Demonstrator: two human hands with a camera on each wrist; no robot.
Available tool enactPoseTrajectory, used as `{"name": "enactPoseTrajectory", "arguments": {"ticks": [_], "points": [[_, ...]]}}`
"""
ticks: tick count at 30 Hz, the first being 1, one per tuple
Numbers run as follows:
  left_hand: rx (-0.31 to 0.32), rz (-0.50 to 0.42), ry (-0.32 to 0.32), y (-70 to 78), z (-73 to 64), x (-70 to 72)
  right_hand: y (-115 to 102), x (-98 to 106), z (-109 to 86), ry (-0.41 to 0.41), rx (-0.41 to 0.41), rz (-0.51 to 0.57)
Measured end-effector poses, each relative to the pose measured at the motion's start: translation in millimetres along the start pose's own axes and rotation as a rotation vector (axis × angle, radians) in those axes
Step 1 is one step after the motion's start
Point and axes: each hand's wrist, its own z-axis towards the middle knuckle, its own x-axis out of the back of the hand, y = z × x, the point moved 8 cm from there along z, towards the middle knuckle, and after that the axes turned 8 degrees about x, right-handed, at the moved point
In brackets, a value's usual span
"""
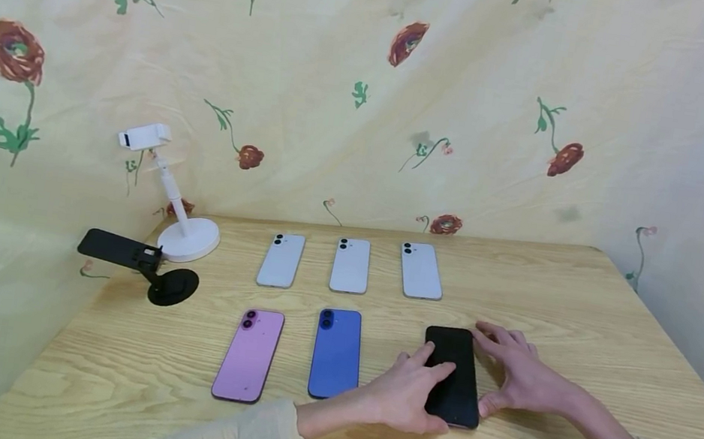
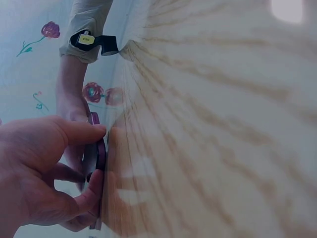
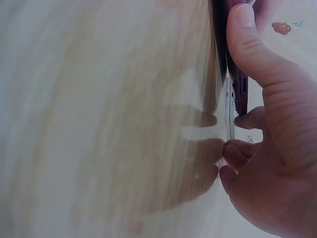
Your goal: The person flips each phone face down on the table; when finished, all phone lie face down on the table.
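A smartphone (image 1: 456, 379) with its black face up and a purple edge (image 3: 241, 91) is at the right of the front row, with both hands on it. My left hand (image 1: 406, 394) holds it from the left, thumb at the near edge and fingertips over the black face. At the right side, my right hand (image 1: 529, 379) holds it with the thumb by the near corner and the index finger at the far corner. In the right wrist view, the other right fingers reach down to the tabletop. Left of it lies a blue phone (image 1: 336, 354), back up.
A pink phone (image 1: 248, 356) lies at the front left. Behind stand in a row a pale phone (image 1: 281, 260), a white phone (image 1: 351, 266) and another white phone (image 1: 422, 271). A white phone stand (image 1: 188, 239) and a black stand (image 1: 174, 287) are at the left edge.
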Motion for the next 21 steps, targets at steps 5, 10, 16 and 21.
{"name": "enactPoseTrajectory", "arguments": {"ticks": [5, 10, 16, 21], "points": [[-0.023, -0.026, 0.004, 1.0, -0.5, 1.8, -1.6, 2.3, 0.0, 0.008, -0.008, 0.013], [-0.035, -0.072, 0.001, 0.7, -2.6, 3.0, 1.4, 1.0, -0.2, 0.002, -0.052, 0.065], [-0.041, -0.098, -0.016, -0.1, -4.7, 3.5, 0.6, 2.1, 2.9, 0.015, -0.038, 0.112], [-0.034, -0.136, -0.041, -2.3, -5.5, 4.2, -7.2, 7.0, 10.0, 0.059, 0.078, 0.185]]}}
